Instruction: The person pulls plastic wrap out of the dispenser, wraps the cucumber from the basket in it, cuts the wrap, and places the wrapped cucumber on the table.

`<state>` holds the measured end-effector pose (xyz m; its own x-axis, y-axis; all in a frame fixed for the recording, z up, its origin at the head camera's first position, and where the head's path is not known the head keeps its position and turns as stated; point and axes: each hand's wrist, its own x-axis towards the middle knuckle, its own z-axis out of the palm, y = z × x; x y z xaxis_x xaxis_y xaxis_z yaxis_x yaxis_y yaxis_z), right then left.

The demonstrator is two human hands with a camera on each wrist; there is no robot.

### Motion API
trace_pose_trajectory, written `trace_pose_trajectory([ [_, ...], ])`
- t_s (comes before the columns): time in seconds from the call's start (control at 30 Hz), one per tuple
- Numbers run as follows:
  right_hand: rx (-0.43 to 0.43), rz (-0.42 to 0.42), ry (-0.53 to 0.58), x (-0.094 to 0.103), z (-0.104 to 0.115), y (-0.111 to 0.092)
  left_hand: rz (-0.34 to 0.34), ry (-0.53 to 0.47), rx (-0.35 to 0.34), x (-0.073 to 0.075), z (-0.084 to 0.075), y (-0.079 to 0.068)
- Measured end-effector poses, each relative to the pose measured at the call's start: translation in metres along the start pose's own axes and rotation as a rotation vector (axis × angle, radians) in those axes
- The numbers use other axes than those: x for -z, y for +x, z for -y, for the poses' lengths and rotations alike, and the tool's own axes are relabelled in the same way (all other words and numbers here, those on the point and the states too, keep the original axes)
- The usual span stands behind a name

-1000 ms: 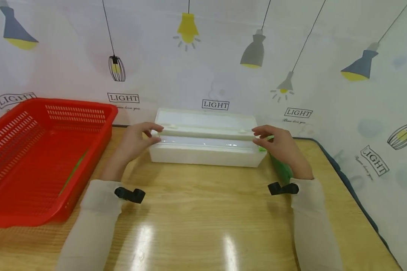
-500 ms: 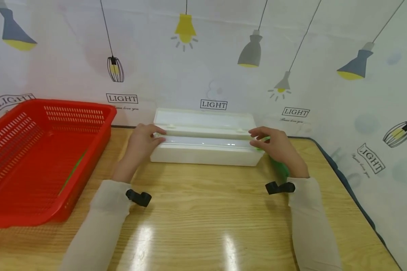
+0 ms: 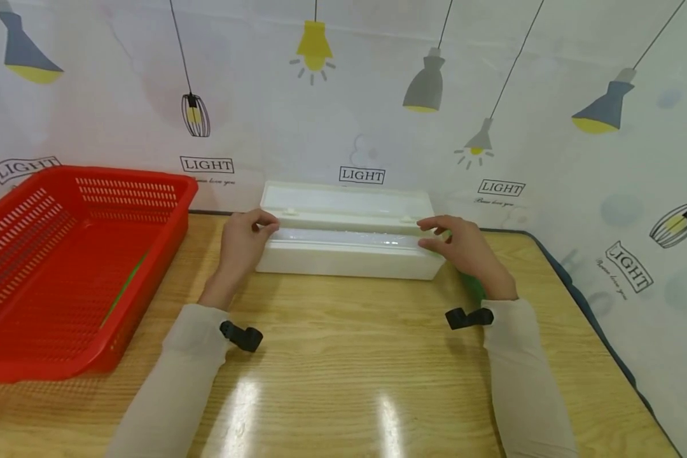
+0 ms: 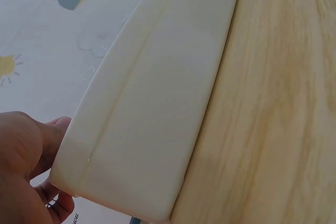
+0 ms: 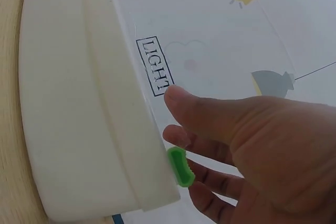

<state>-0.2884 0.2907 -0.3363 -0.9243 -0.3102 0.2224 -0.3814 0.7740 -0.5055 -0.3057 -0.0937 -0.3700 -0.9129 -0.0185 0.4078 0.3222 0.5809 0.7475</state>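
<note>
A long white plastic-wrap box (image 3: pixel 349 262) stands at the back of the table, its lid (image 3: pixel 349 200) tipped back against the wall. Shiny clear plastic wrap (image 3: pixel 372 239) shows along the inside. At the box's left end, my left hand (image 3: pixel 242 245) has thumb and index fingertips together, seemingly pinching the wrap's edge; the wrap between them is too clear to make out. My right hand (image 3: pixel 464 251) is at the right end, thumb and index apart. In the right wrist view a small green tab (image 5: pixel 181 167) sticks out by its fingers.
A red plastic basket (image 3: pixel 172 254) stands on the left, with a thin green strip (image 3: pixel 123 289) inside. Partly hidden behind my right forearm lies a green object (image 3: pixel 472 286). The wooden table (image 3: pixel 343 356) meets a lamp-patterned wall covering (image 3: pixel 252 95) at the back and right.
My left hand has moved right and inward, and its thumb and index finger have closed together. My right hand shifted slightly left, staying spread. Glints on the wrap look more wrinkled.
</note>
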Motion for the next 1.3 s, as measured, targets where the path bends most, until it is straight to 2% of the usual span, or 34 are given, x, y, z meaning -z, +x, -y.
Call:
trace_pose_trajectory([
  [0.2,-0.014,-0.024,-0.042,-0.008,-0.003,0.005,-0.008,-0.019,0.017,0.0,-0.001,-0.001],
  [0.4,0.009,-0.157,-0.061,-0.013,-0.001,0.01,-0.014,-0.022,0.017,0.002,-0.004,0.002],
  [0.57,-0.006,-0.268,-0.069,-0.015,0.0,0.015,-0.046,-0.029,0.0,0.004,-0.006,0.005],
  [0.8,-0.036,-0.337,-0.051,-0.018,0.005,0.013,-0.117,-0.04,0.036,-0.006,0.0,0.006],
  [0.9,-0.04,-0.362,-0.053,-0.018,0.005,0.012,-0.112,-0.021,0.033,-0.005,-0.001,0.007],
  [1.07,0.008,-0.435,-0.059,-0.016,0.005,0.013,-0.097,-0.009,0.025,-0.002,-0.007,0.011],
  [1.3,0.093,-0.541,-0.09,-0.013,0.006,0.016,-0.108,-0.004,0.038,0.004,-0.015,0.019],
])
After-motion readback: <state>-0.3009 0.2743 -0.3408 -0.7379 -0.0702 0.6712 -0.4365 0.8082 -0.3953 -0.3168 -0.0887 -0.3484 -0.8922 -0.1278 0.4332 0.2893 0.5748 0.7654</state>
